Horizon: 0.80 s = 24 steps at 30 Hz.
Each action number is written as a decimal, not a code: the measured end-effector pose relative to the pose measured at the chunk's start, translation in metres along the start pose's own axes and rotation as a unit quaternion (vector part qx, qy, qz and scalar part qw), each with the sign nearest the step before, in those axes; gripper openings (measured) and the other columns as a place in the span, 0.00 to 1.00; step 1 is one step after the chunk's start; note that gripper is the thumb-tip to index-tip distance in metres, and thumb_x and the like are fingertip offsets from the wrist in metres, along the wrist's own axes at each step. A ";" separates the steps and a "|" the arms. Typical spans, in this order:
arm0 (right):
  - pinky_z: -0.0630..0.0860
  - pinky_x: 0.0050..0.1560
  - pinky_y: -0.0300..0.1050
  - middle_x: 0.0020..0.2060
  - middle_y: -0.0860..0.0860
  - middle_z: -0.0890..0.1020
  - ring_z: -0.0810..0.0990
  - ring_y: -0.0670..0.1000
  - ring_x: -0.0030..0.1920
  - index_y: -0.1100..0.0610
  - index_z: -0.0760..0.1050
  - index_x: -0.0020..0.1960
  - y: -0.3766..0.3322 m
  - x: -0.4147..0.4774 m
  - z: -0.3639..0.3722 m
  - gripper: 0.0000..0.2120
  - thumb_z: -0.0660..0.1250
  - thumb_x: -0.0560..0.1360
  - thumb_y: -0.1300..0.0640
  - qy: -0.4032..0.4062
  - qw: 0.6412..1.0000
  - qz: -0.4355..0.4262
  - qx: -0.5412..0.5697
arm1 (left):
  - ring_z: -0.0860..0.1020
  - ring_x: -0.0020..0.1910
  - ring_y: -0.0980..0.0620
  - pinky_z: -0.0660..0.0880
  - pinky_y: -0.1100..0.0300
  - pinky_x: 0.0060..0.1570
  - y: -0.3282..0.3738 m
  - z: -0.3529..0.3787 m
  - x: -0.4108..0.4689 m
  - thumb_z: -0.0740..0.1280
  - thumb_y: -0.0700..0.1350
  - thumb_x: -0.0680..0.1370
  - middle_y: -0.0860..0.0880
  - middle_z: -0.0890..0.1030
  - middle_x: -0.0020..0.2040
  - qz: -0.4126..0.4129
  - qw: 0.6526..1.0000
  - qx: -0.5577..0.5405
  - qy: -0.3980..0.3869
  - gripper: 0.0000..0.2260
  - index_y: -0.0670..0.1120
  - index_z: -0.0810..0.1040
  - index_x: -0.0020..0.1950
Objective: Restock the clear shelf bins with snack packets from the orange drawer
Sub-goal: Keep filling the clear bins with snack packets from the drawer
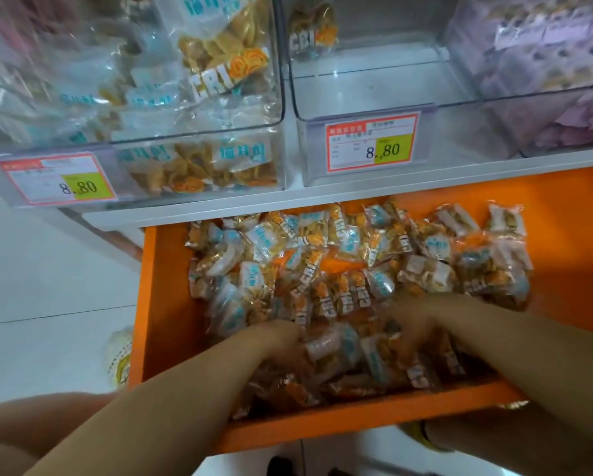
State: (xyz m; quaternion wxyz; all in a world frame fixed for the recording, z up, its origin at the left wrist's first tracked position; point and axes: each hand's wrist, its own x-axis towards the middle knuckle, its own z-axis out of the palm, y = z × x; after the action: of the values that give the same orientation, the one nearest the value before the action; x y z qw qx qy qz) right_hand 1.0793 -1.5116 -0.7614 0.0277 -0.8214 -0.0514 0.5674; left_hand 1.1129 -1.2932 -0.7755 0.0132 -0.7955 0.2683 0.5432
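Progress, my judgement: partly done. Left bin [199, 132] is well stocked; middle bin [363, 87] is nearly bare, with one packet at its back, and needs filling. Right bin [494, 108] holds purple packets, a different product. The orange drawer [151, 304] below stands open, heaped with snack packets [322, 269]. My left hand [278, 341] and right hand [415, 321] are both dug into the pile. The fingers are buried and blurred, so I cannot tell their grip.
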 end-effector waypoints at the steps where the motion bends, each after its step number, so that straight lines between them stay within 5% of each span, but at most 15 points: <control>1: 0.72 0.63 0.48 0.69 0.50 0.69 0.70 0.53 0.66 0.48 0.66 0.71 -0.001 0.000 0.002 0.35 0.75 0.68 0.47 0.004 1.000 -0.002 0.008 | 0.78 0.54 0.47 0.74 0.55 0.52 0.001 0.002 -0.001 0.71 0.56 0.73 0.46 0.80 0.57 0.001 1.000 -0.006 0.002 0.20 0.47 0.76 0.61; 5: 0.73 0.60 0.45 0.69 0.48 0.69 0.72 0.52 0.64 0.48 0.65 0.72 -0.003 -0.001 0.010 0.34 0.74 0.69 0.50 -0.001 0.999 -0.004 0.049 | 0.73 0.64 0.49 0.70 0.57 0.60 -0.001 -0.002 -0.009 0.70 0.58 0.74 0.50 0.73 0.68 0.025 0.998 -0.060 -0.019 0.28 0.52 0.68 0.71; 7: 0.75 0.59 0.47 0.69 0.48 0.69 0.73 0.53 0.63 0.46 0.64 0.72 -0.001 -0.003 0.011 0.35 0.74 0.69 0.49 -0.015 0.997 -0.002 0.077 | 0.65 0.72 0.50 0.64 0.55 0.69 -0.001 -0.006 -0.017 0.71 0.61 0.71 0.53 0.63 0.75 0.040 0.992 -0.103 -0.064 0.40 0.55 0.55 0.77; 10: 0.76 0.57 0.49 0.70 0.48 0.68 0.72 0.54 0.64 0.44 0.62 0.73 -0.005 -0.009 0.011 0.37 0.75 0.68 0.47 -0.032 0.996 0.007 0.078 | 0.60 0.75 0.48 0.64 0.58 0.65 0.008 -0.004 -0.028 0.72 0.51 0.74 0.52 0.55 0.78 0.064 0.992 -0.057 -0.098 0.47 0.60 0.39 0.77; 13: 0.79 0.54 0.49 0.71 0.49 0.66 0.74 0.55 0.63 0.46 0.60 0.74 -0.004 -0.010 0.011 0.37 0.74 0.70 0.53 -0.026 0.994 -0.005 0.110 | 0.61 0.74 0.46 0.69 0.54 0.63 0.013 0.003 -0.028 0.70 0.40 0.75 0.52 0.54 0.78 0.083 0.994 0.003 -0.065 0.43 0.62 0.44 0.77; 17: 0.79 0.55 0.48 0.70 0.48 0.67 0.74 0.53 0.62 0.47 0.62 0.73 -0.005 -0.013 0.010 0.34 0.73 0.71 0.53 0.000 0.993 -0.032 0.116 | 0.74 0.62 0.46 0.76 0.53 0.55 0.005 0.009 -0.020 0.64 0.34 0.77 0.48 0.69 0.71 0.098 0.995 -0.006 0.005 0.33 0.59 0.59 0.75; 20: 0.72 0.60 0.44 0.68 0.47 0.70 0.71 0.50 0.64 0.49 0.67 0.71 -0.005 -0.013 0.010 0.30 0.73 0.71 0.51 0.048 0.993 -0.060 0.092 | 0.75 0.59 0.48 0.75 0.57 0.51 0.002 0.008 -0.018 0.65 0.36 0.76 0.50 0.72 0.68 0.108 0.993 0.012 0.043 0.28 0.56 0.66 0.73; 24: 0.72 0.53 0.41 0.58 0.43 0.75 0.74 0.44 0.53 0.50 0.73 0.66 -0.004 -0.024 0.004 0.25 0.74 0.70 0.52 0.102 0.982 -0.087 0.132 | 0.76 0.58 0.49 0.75 0.51 0.56 -0.006 0.002 -0.025 0.67 0.40 0.75 0.49 0.77 0.62 0.122 0.989 0.023 0.083 0.22 0.52 0.73 0.68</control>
State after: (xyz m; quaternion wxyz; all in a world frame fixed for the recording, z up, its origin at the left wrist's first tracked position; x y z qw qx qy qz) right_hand 1.0673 -1.5109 -0.7399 0.1904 -0.8566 -0.0446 0.4775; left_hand 1.1075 -1.2771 -0.7562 -0.0574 -0.7990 0.3754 0.4663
